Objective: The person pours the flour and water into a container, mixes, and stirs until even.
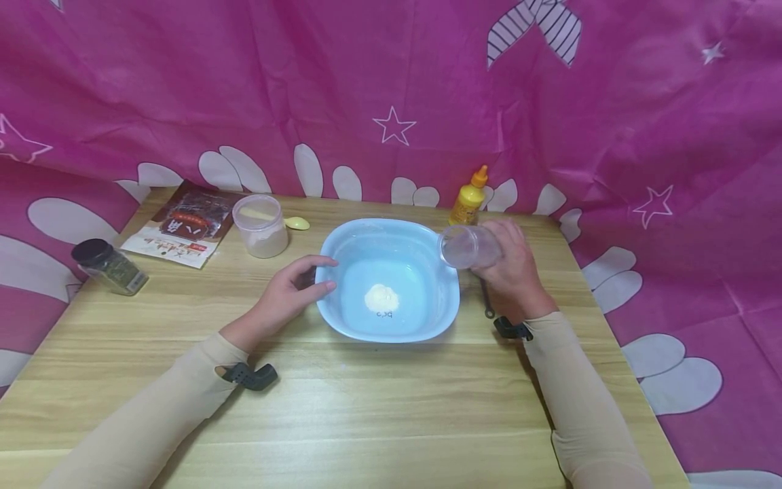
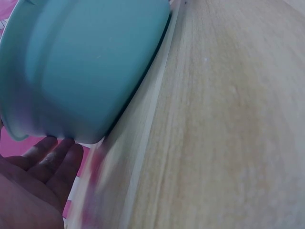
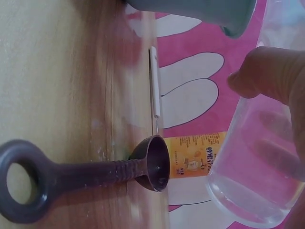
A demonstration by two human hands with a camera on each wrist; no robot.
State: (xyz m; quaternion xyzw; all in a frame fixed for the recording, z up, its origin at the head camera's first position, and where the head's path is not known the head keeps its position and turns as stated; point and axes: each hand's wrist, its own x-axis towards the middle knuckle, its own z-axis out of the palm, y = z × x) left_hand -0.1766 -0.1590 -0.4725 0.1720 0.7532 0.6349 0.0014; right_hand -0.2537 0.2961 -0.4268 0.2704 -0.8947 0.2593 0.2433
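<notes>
A light blue basin (image 1: pixel 389 334) stands on the wooden table with a small heap of white powder (image 1: pixel 382 299) inside. My left hand (image 1: pixel 293 292) holds the basin's left rim. Its fingers (image 2: pixel 52 164) lie against the outer wall in the left wrist view. At the basin's right rim, my right hand (image 1: pixel 513 265) grips a clear plastic cup (image 1: pixel 461 247), tilted with its mouth toward the basin. The cup (image 3: pixel 252 181) looks see-through in the right wrist view. Beneath that hand lies a dark measuring spoon (image 3: pixel 95 172), mostly hidden from the head view.
Behind the right hand stands a yellow squeeze bottle (image 1: pixel 467 204). A jar of pale powder (image 1: pixel 263 234), a yellow spoon (image 1: pixel 297 223), a brown-and-white packet (image 1: pixel 183 224) and a black-lidded spice jar (image 1: pixel 110 267) are at the left. A white stick (image 3: pixel 154 81) lies behind the measuring spoon.
</notes>
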